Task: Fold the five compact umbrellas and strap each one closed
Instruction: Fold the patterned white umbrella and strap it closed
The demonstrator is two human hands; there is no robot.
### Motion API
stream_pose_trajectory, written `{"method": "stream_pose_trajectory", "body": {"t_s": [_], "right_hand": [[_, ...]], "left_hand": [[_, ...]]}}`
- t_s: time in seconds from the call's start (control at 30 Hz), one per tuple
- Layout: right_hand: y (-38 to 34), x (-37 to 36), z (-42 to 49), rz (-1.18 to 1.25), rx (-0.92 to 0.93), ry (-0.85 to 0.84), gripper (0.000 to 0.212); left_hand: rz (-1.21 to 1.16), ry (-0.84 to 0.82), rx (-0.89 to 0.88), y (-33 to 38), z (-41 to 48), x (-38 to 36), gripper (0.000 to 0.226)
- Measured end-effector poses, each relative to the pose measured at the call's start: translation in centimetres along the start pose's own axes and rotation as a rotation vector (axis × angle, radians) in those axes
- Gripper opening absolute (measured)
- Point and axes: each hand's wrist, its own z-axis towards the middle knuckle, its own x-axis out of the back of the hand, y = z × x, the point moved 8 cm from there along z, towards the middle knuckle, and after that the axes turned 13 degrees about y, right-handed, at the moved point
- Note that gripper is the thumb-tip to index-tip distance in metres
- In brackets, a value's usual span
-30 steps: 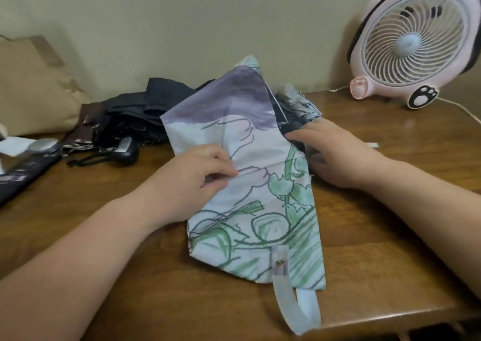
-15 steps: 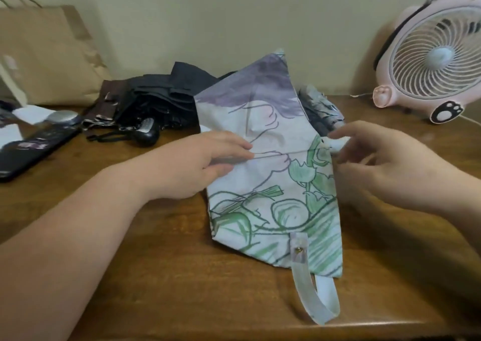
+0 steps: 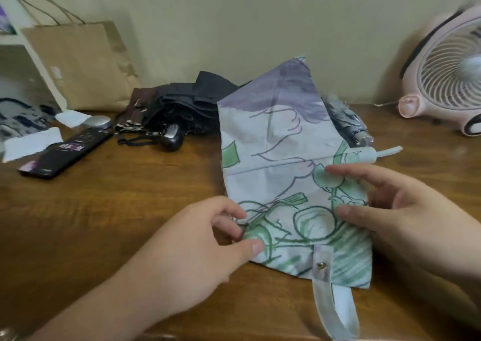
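A compact umbrella with a white, green and purple printed canopy [image 3: 276,142] lies flattened on the wooden table [image 3: 104,210]. Its pale handle [image 3: 364,155] points right, and a strap with a metal snap [image 3: 322,265] hangs loose at the near edge. My left hand [image 3: 203,247] is at the canopy's lower left edge, pinching the cloth between thumb and curled fingers. My right hand [image 3: 395,207] has its fingers spread, with the tips touching the canopy's right side. Unfolded black and brown umbrellas [image 3: 182,101] are heaped behind, with a grey patterned one [image 3: 346,121] beside them.
A closed black umbrella with a silver handle [image 3: 65,153] lies at the left near white papers [image 3: 31,142]. A brown paper bag [image 3: 78,62] leans on the wall. A pink desk fan [image 3: 447,75] stands at the back right. The table's front edge is close below the strap.
My left hand slid from the middle of the canopy down to its lower left edge. My right hand left the handle side and came onto the canopy's right part.
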Motion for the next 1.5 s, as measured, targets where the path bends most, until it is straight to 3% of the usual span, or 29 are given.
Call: {"method": "stream_pose_trajectory", "body": {"t_s": [0.17, 0.37, 0.5, 0.6, 0.73, 0.8, 0.87, 0.9, 0.93, 1.0, 1.03, 1.1, 1.17, 1.3, 1.37, 1.5], "right_hand": [[1.4, -0.3, -2.2, 0.009, -0.093, -0.175, 0.061], [2.1, 0.5, -4.8, 0.141, -0.003, -0.058, 0.058], [2.4, 1.2, -5.6, 0.051, 0.110, 0.060, 0.051], [2.1, 0.8, -5.8, -0.007, 0.091, 0.063, 0.042], [1.4, 0.6, -5.4, -0.259, 0.048, 0.078, 0.019], [0.4, 1.3, -4.5, -0.617, 0.077, 0.069, 0.009], [-2.5, 2.1, -2.9, -1.107, 0.263, 0.150, 0.031], [-4.6, 1.8, -2.2, -1.186, 0.422, 0.222, 0.036], [-6.5, 0.6, -1.6, -1.107, 0.585, 0.205, 0.036], [-8.9, -2.9, -0.3, -0.764, 0.793, -0.014, 0.029], [-9.2, -4.4, 0.8, -0.723, 0.889, -0.093, 0.032], [-8.1, -6.0, 4.2, -0.878, 1.017, -0.110, 0.044], [-5.7, -6.0, 8.1, -1.059, 0.965, -0.102, 0.053], [-1.3, -5.0, 10.2, -1.065, 0.695, -0.164, 0.059], [-0.4, -5.1, 9.7, -1.081, 0.764, -0.110, 0.067], [0.0, -5.1, 9.8, -1.106, 0.783, -0.032, 0.075]], "left_hand": [[-0.148, -0.036, 0.098, -0.6, -1.2, -1.0, 0.043], [-0.266, 0.034, 0.055, -0.5, -0.8, -1.3, 0.042], [-0.526, -0.103, 0.149, -0.6, -1.4, -2.5, 0.048], [-0.503, -0.172, 0.093, -0.4, -1.4, -2.4, 0.038], [-0.505, -0.157, 0.063, -0.1, -1.2, -2.6, 0.035], [-0.537, -0.072, 0.072, -0.2, -0.7, -2.2, 0.026], [-0.539, -0.016, 0.047, -0.3, -0.4, -1.9, 0.020], [-0.502, -0.003, 0.022, -0.4, -0.3, -1.9, 0.019], [-0.434, -0.001, -0.014, -0.2, -0.2, -2.0, 0.019], [-0.283, 0.003, -0.071, -0.2, -0.2, -2.1, 0.025], [-0.225, 0.016, -0.087, -0.2, -0.3, -2.1, 0.027], [-0.178, 0.051, -0.091, -0.1, -0.4, -1.9, 0.026], [-0.160, 0.058, -0.090, -0.1, -0.5, -1.4, 0.020], [-0.101, -0.002, -0.061, -0.2, -1.3, -1.0, 0.016], [-0.074, 0.003, -0.057, -0.2, -1.4, -1.1, 0.012], [0.052, 0.179, -0.104, 0.0, -1.1, -0.7, 0.004]]}}
